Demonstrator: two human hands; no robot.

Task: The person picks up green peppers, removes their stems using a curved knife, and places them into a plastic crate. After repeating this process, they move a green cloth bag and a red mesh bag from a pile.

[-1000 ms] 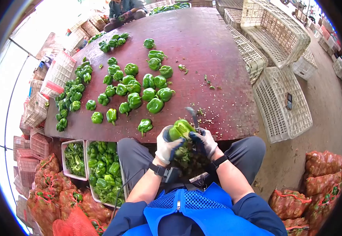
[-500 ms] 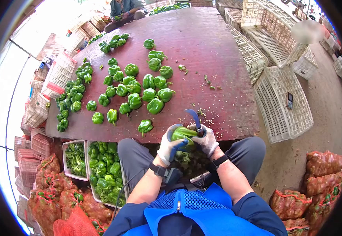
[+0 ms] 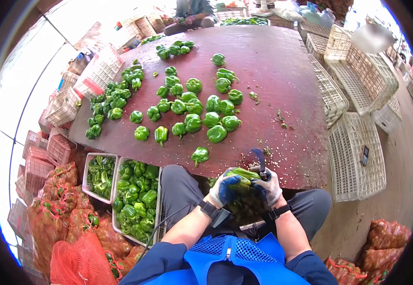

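Observation:
In front of my lap, at the table's near edge, my left hand (image 3: 224,188) wears a white and blue glove and is closed around a green bell pepper (image 3: 244,174). My right hand (image 3: 270,187), gloved as well, grips a small knife (image 3: 259,158) whose curved, hooked blade points up and away from me. Its fingers also lie against the pepper's right side. Dark shade below the hands hides the pepper's underside. Many green bell peppers (image 3: 193,122) lie loose on the reddish table (image 3: 282,76), the nearest one (image 3: 200,155) left of my hands.
Left of my knee stand two crates of green peppers (image 3: 134,197). Red mesh sacks (image 3: 80,259) lie at lower left, more sacks (image 3: 386,242) at lower right. White plastic crates (image 3: 356,156) line the right side, one with a phone (image 3: 365,155). Another person (image 3: 193,16) sits beyond the table.
The view has swung, so table and crates appear farther right and lower. The pepper has turned in my hands, and the knife stays in my right hand.

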